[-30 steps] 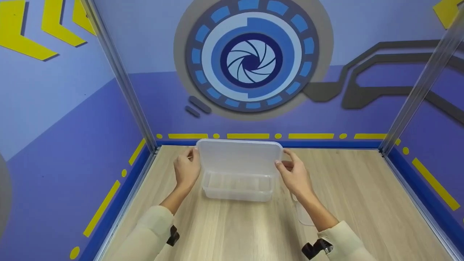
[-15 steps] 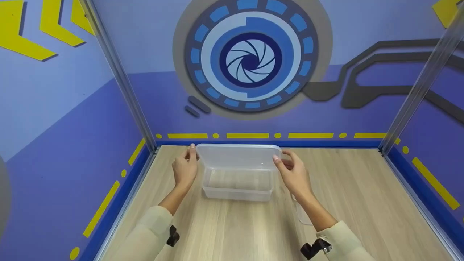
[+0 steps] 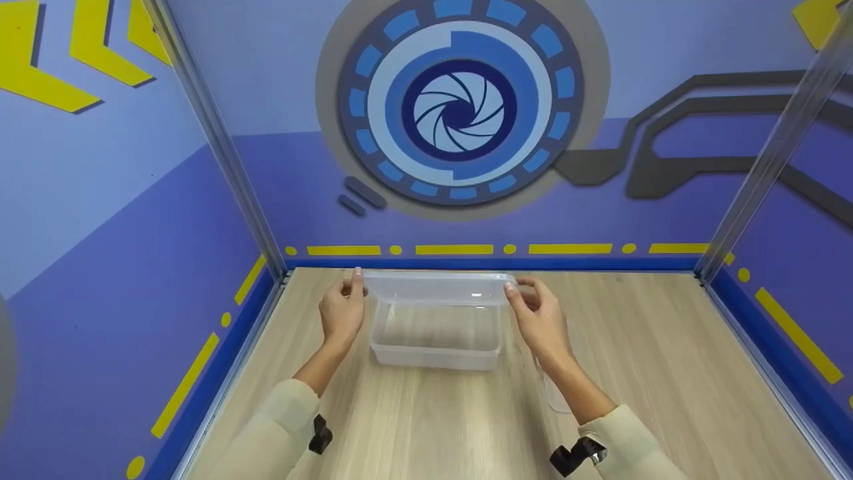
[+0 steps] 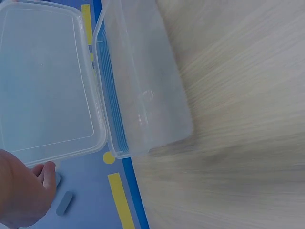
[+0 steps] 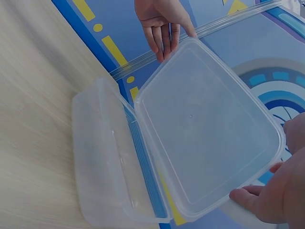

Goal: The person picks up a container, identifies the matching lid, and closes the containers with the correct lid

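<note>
A clear plastic lid (image 3: 433,289) is held tilted over the far side of a clear rectangular food container (image 3: 436,359), which stands on the table. My left hand (image 3: 342,312) holds the lid's left end, thumb at the corner; in the right wrist view its other fingers extend past the edge. At the opposite end, my right hand (image 3: 543,321) pinches the lid between thumb and fingers. Both wrist views show the lid (image 5: 205,124) raised at an angle to the container's open top (image 4: 112,95). I see nothing inside the container.
Another clear, flat, rounded-corner piece (image 3: 557,399) lies on the wooden table (image 3: 426,427), partly hidden under my right forearm. Blue panels (image 3: 280,200) with metal corner posts (image 3: 220,140) close off the back and sides.
The lid has tipped from nearly upright to a flatter slant, its upper edge coming down. Both hands keep hold of its ends and have hardly shifted. The container has stayed put.
</note>
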Available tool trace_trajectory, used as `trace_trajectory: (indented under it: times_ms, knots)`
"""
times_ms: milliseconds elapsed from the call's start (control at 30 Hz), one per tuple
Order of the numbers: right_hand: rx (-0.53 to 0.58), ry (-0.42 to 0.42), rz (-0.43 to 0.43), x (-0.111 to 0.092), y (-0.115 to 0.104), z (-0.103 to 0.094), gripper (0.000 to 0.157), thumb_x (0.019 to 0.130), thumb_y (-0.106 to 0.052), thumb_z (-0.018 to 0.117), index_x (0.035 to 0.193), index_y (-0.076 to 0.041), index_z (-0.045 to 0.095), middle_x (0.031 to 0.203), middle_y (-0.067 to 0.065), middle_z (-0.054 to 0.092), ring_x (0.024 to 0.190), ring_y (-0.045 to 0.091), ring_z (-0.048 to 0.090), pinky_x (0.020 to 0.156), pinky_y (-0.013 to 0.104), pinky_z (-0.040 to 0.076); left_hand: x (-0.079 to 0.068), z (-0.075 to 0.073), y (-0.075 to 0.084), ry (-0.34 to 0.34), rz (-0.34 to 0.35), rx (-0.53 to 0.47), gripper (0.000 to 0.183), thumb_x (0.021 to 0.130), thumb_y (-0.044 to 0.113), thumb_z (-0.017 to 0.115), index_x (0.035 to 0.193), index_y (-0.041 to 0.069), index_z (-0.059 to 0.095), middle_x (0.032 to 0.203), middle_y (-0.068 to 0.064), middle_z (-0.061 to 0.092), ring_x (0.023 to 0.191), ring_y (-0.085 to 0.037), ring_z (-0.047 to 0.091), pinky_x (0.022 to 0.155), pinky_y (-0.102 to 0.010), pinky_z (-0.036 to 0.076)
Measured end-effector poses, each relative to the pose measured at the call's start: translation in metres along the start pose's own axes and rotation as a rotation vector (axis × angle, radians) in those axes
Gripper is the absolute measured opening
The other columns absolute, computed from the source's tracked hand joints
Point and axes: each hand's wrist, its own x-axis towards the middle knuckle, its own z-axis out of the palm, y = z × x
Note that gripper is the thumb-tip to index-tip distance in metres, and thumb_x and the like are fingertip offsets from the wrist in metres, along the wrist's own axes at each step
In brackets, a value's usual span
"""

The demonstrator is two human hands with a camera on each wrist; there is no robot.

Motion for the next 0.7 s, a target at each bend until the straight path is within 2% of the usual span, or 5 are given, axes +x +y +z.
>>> trace_trajectory:
  times_ms: [200,333,500,600,700]
  knots:
    - [0.003,-0.003,0.024,0.0012,-0.0002,-0.0023,0.052,0.105,-0.054,0.06,0.138,-0.013,0.064,0.129,0.015,0.071,0.121,0.03,0.064,0.101,0.051,0.05,-0.0012,0.0021,-0.0009,-0.029,-0.011,-0.023,0.044,0.111,0.037,0.053,0.111,-0.001,0.074,0.108,-0.019,0.076,0.103,-0.031,0.07,0.092,-0.047,0.054]
    - [0.0,0.021,0.02,0.001,-0.0009,-0.0026,0.046,0.109,-0.046,0.058,0.136,-0.01,0.065,0.125,0.017,0.071,0.115,0.03,0.064,0.096,0.047,0.05,-0.0029,0.004,-0.001,-0.048,-0.019,-0.034,0.038,0.11,0.029,0.051,0.114,-0.002,0.074,0.108,-0.018,0.076,0.101,-0.03,0.072,0.09,-0.046,0.055]
    - [-0.019,0.054,0.022,0.0007,0.0012,-0.0015,0.036,0.11,-0.033,0.059,0.131,-0.006,0.068,0.12,0.016,0.072,0.108,0.028,0.064,0.088,0.038,0.05,-0.0066,0.0058,-0.0038,-0.076,-0.039,-0.055,0.038,0.108,0.018,0.045,0.124,-0.005,0.072,0.112,-0.021,0.076,0.105,-0.034,0.073,0.095,-0.048,0.056]
    - [-0.019,0.072,0.031,0.0001,0.0033,-0.001,0.032,0.109,-0.027,0.061,0.13,-0.004,0.07,0.119,0.016,0.073,0.107,0.027,0.065,0.086,0.034,0.05,-0.0085,0.0064,-0.0062,-0.077,-0.044,-0.038,0.04,0.109,0.016,0.041,0.124,-0.005,0.072,0.11,-0.02,0.076,0.103,-0.035,0.072,0.095,-0.05,0.055]
    - [-0.022,0.084,0.05,-0.0013,0.0042,-0.0014,0.031,0.109,-0.025,0.061,0.13,-0.004,0.071,0.119,0.017,0.073,0.107,0.027,0.065,0.086,0.033,0.051,-0.01,0.0072,-0.0078,-0.074,-0.034,-0.004,0.041,0.111,0.019,0.041,0.121,-0.005,0.072,0.107,-0.019,0.075,0.099,-0.033,0.071,0.09,-0.046,0.054]
